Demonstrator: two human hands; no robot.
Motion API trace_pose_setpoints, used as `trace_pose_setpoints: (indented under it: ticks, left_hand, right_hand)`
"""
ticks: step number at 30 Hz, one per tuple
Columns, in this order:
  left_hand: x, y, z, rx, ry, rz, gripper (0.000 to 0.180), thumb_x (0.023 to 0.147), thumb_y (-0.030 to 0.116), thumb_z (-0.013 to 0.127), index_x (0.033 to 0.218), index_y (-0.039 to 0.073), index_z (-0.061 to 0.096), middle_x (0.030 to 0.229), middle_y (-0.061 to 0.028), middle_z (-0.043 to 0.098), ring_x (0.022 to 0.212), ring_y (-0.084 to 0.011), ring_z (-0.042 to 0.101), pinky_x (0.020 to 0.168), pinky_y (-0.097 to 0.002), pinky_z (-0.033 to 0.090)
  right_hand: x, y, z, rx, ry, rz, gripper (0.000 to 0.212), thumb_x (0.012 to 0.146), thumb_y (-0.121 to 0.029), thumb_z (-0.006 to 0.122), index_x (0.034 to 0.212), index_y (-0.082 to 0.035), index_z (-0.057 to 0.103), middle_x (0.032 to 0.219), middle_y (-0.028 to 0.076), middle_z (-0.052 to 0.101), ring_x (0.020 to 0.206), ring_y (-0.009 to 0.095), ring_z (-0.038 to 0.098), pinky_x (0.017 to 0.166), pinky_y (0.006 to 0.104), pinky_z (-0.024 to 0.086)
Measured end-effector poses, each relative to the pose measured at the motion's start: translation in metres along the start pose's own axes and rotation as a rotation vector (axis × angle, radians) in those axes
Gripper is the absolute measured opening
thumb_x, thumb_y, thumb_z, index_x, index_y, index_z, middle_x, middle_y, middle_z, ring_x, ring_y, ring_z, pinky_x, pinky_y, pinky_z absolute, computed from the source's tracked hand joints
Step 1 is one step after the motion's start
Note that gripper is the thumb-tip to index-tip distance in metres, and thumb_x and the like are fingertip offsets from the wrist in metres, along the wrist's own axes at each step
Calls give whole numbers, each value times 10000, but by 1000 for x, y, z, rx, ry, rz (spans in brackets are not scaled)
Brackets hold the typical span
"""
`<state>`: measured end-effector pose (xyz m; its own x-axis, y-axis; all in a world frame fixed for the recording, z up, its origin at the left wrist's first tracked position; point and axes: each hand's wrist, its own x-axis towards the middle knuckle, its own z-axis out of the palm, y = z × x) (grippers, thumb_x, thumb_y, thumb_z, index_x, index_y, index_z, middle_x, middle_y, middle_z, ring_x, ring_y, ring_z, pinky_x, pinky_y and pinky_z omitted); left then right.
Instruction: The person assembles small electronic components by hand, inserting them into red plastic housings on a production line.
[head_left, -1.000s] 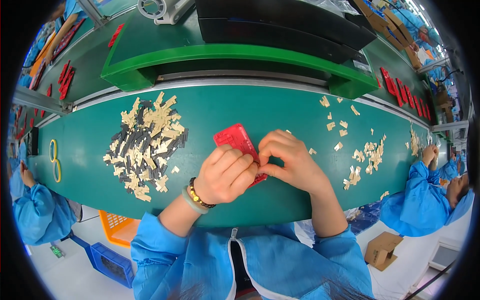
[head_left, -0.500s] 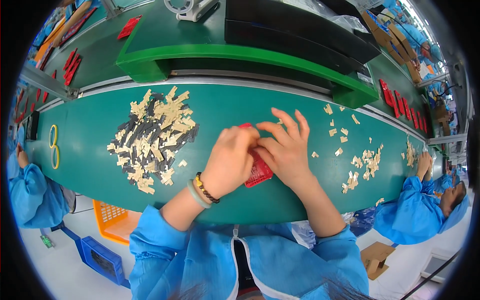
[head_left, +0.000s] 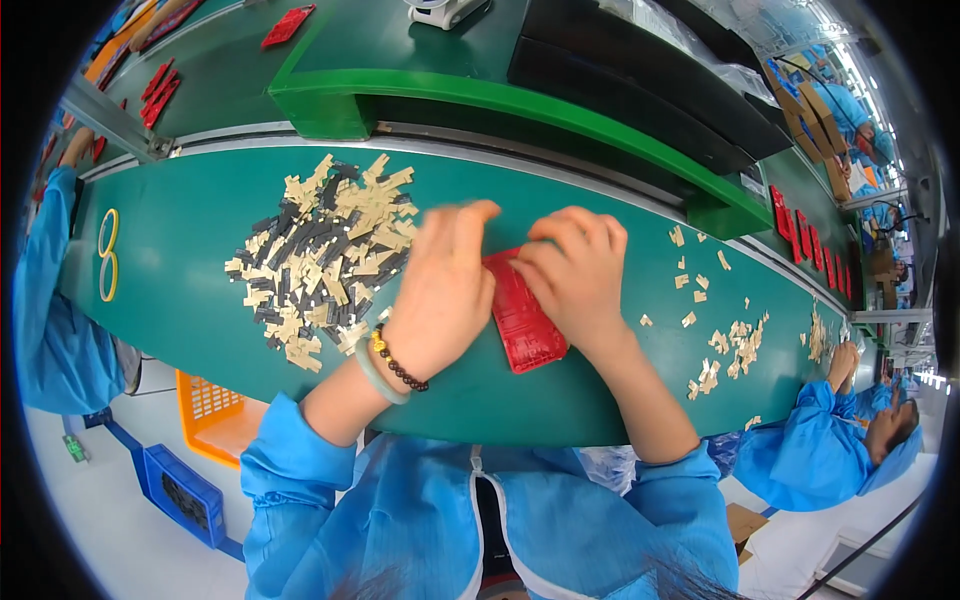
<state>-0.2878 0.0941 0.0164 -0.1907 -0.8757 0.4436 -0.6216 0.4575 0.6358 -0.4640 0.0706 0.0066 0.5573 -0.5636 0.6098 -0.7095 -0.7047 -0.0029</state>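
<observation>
A flat red rectangular part (head_left: pixel 525 325) with raised detail lies tilted on the green table between my hands. My right hand (head_left: pixel 577 275) grips its upper right edge, fingers curled and thumb on its face. Just left of the part is my left hand (head_left: pixel 443 285), blurred by motion; its fingertips are smeared, and whether they hold anything cannot be told. Close beyond the left hand spreads a heap of small beige and dark grey pieces (head_left: pixel 320 260).
Loose beige pieces (head_left: pixel 740 342) are scattered at the right. Two yellow rings (head_left: pixel 108 255) lie at the far left. A green raised shelf (head_left: pixel 480 95) runs along the back, with a black box (head_left: pixel 620 90). Co-workers sit at both sides; an orange basket (head_left: pixel 215 415) stands below.
My left hand has moved left off the red part, uncovering more of it. The right hand's raised fingers have curled in. The whole view has shifted slightly.
</observation>
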Motion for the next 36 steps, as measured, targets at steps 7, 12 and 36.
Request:
trace_pose_setpoints:
  ticks: [7,12,36]
  left_hand:
    - [-43,-1,31,325,-166,257,393,746,162,687,1066,-33,569,1140,-199,527,1115,-351,500,948,-426,452]
    - [-49,-3,35,525,-247,342,378,787,171,532,1065,-80,581,1152,-232,535,1127,-353,499,1003,-415,408]
    - [-48,-7,38,388,-202,247,360,760,149,635,1054,-50,572,1192,-217,504,1130,-347,493,949,-395,457]
  right_hand:
    - [-18,25,31,636,-229,488,110,795,-148,699,807,-54,644,1009,45,584,974,217,508,887,350,352]
    - [-16,21,33,579,-228,491,100,790,-133,699,790,-50,644,1013,43,583,994,219,500,904,348,352]
    - [-8,16,31,456,-236,375,122,744,-108,726,734,-72,609,963,25,570,947,230,524,791,357,423]
